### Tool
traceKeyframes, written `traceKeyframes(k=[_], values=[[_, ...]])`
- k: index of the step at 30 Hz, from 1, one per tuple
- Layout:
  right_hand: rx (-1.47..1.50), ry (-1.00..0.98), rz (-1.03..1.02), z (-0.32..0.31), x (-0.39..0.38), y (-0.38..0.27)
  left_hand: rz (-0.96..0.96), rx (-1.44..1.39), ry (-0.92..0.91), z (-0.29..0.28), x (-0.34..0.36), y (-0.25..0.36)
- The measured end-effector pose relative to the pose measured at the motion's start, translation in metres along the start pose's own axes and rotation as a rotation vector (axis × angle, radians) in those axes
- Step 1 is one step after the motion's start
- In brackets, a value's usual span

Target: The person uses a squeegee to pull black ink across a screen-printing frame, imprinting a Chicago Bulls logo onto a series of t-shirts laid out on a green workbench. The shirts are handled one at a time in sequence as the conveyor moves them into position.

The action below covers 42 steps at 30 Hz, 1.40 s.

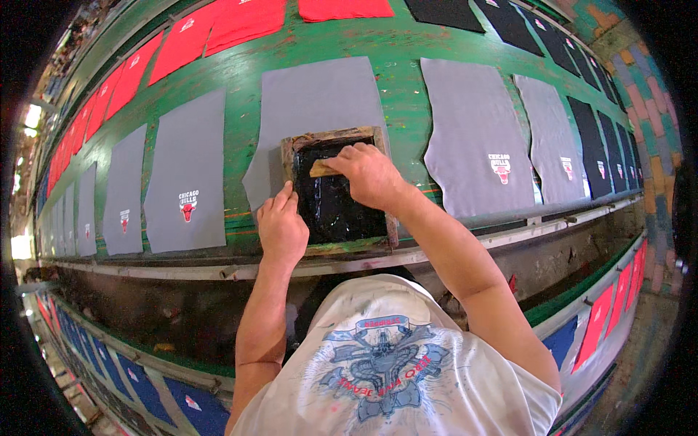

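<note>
A wooden screen-printing frame lies over the lower part of a grey fabric piece, with black ink spread inside it. My right hand is closed round a small wooden squeegee, held inside the frame near its far half. The squeegee's lower edge is hard to make out against the dark ink. With its fingers pressed together, my left hand grips the left side of the frame. The fabric beneath the frame is hidden.
The long green table bears printed grey pieces on both sides, with red pieces and black pieces along its far side. A metal rail follows the near edge. Behind me, another table holds blue pieces and red pieces.
</note>
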State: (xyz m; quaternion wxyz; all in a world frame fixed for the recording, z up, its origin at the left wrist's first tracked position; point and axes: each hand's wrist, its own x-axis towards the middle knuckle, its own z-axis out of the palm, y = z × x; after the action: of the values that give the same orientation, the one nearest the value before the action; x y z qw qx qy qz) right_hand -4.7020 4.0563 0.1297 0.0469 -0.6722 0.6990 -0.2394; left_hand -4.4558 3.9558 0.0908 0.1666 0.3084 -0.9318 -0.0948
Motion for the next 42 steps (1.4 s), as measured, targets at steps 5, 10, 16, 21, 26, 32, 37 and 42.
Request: traceKeyframes(k=[5, 10, 16, 21, 26, 32, 37, 42], values=[[-0.003, -0.028, -0.049, 0.001, -0.035, -0.024, -0.065, 0.016, -0.018, 0.002, 0.0, 0.006], [-0.036, -0.082, -0.072, 0.005, -0.076, -0.055, -0.011, 0.014, 0.005, 0.003, 0.001, -0.003], [0.053, -0.17, -0.015, -0.004, -0.101, -0.08, -0.082, -0.3, 0.162, 0.023, 0.005, -0.014], [0.216, -0.233, 0.066, -0.012, -0.113, -0.083, -0.286, -0.593, 0.138, 0.037, 0.001, -0.015], [0.269, 0.209, 0.389, -0.007, -0.129, -0.065, -0.276, -0.691, 0.123, 0.042, -0.007, -0.02], [0.813, 0.135, 0.845, 0.002, -0.146, -0.038, -0.241, -0.796, 0.155, 0.041, -0.004, -0.022], [0.894, 0.114, 0.867, 0.002, -0.149, -0.038, -0.257, -0.905, 0.173, 0.013, 0.002, -0.002], [0.763, 0.177, 0.784, -0.017, -0.153, -0.042, -0.127, -0.716, 0.208, -0.018, 0.02, 0.021]])
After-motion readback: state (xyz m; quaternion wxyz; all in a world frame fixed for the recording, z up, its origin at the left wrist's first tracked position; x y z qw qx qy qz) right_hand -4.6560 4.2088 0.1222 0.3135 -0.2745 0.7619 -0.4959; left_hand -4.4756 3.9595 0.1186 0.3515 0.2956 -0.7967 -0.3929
